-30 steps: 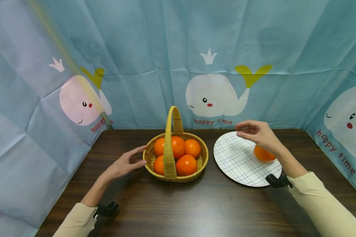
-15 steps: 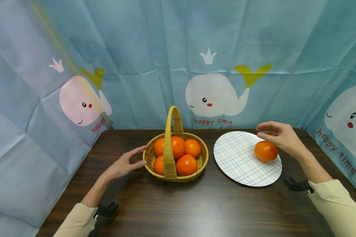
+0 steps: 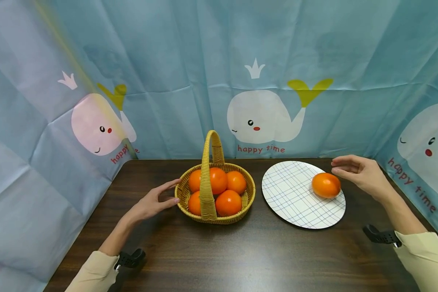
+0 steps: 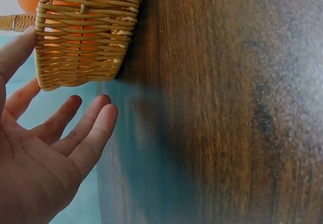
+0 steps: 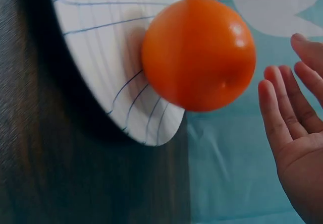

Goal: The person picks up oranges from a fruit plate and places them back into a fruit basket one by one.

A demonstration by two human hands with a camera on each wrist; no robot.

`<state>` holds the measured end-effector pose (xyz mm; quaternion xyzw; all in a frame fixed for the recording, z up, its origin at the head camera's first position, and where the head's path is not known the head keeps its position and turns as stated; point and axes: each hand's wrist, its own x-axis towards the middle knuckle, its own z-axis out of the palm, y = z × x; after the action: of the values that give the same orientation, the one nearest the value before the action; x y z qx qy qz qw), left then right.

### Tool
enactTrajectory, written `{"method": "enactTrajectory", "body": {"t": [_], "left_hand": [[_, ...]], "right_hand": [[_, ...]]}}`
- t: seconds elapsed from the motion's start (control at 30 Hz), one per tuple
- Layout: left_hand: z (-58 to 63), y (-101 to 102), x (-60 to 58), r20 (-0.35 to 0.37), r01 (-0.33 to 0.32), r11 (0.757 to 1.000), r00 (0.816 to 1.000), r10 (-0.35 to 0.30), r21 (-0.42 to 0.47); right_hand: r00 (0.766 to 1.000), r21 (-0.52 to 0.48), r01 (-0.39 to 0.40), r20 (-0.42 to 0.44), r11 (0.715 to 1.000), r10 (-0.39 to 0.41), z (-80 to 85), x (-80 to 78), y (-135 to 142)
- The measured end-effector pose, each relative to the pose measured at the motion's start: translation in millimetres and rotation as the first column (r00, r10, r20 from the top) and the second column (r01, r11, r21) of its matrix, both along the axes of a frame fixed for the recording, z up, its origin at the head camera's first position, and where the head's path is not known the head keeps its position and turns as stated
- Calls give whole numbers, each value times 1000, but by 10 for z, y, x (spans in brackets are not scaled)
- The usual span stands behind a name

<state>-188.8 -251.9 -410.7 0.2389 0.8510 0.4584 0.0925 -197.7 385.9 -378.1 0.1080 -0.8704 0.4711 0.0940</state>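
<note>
A yellow wicker basket (image 3: pixel 208 219) with a tall arched handle stands on the table and holds several smooth, shiny orange fruits (image 3: pixel 229 203). My left hand (image 3: pixel 154 203) is at its left side, thumb and index fingertip touching the rim; in the left wrist view the other fingers spread below the woven wall (image 4: pixel 83 47). To the right lies a round white plate (image 3: pixel 288 198) with a blue grid. One orange fruit (image 3: pixel 326 185) rests near its right side. Just right of that fruit hovers my right hand (image 3: pixel 366 176), fingers loosely bent, holding nothing; the right wrist view shows a gap between them.
The dark wooden table (image 3: pixel 255 259) ends at a blue curtain (image 3: pixel 175 121) printed with whales, which hangs along the back and both sides. A stretch of bare wood separates the basket from the plate.
My right hand has moved right and slightly down, from over the plate to beyond the fruit's right side, uncovering the fruit. The left hand and basket stay put.
</note>
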Motion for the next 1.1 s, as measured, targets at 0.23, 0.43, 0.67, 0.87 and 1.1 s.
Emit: {"method": "enactTrajectory", "body": {"t": [0.23, 0.43, 0.67, 0.87, 1.1], "left_hand": [[-6, -20, 10, 0, -12, 1000, 1000, 12, -4], [-11, -13, -5, -3, 2, 1000, 1000, -2, 6], [-7, -5, -4, -6, 9, 1000, 1000, -9, 7], [0, 2, 3, -2, 12, 1000, 1000, -12, 4], [9, 3, 0, 8, 15, 1000, 1000, -15, 10]], "right_hand": [[996, -39, -89, -14, 995, 89, -72, 57, 93], [976, 13, -213, 55, 977, 212, -132, 116, 152], [946, 48, -315, 102, 948, 309, -241, 77, 84], [935, 51, -339, 125, 939, 331, -324, 8, 70], [936, 65, -335, 138, 940, 324, -335, -78, 90]]}}
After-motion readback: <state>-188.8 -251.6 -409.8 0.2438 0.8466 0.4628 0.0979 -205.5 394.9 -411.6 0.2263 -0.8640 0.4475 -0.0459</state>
